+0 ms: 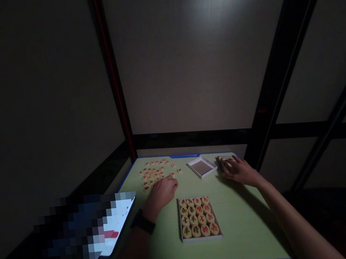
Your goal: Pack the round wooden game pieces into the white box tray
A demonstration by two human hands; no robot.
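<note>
Over the near edge of several loose xiangqi pieces (153, 174) is my left hand (164, 191), its fingers curled and the fingertips partly hidden. Whether a piece is in them I cannot make out. At the far right of the table my right hand (241, 171) grips a flat, light-topped stack (221, 164) with brown edges, thumb and fingers around it. Nearest to me lies a shallow box (180, 221) filled with rows of round xiangqi pieces (197, 217), black characters on the left and red on the right. A white box lid (207, 174) lies between my hands, farther back.
The pale green table (242, 229) has a blue rim. At its left edge a tablet-like lit screen (120, 213) is partly blurred out. Behind the table stands a grey wall (183, 83) with dark beams (192, 137).
</note>
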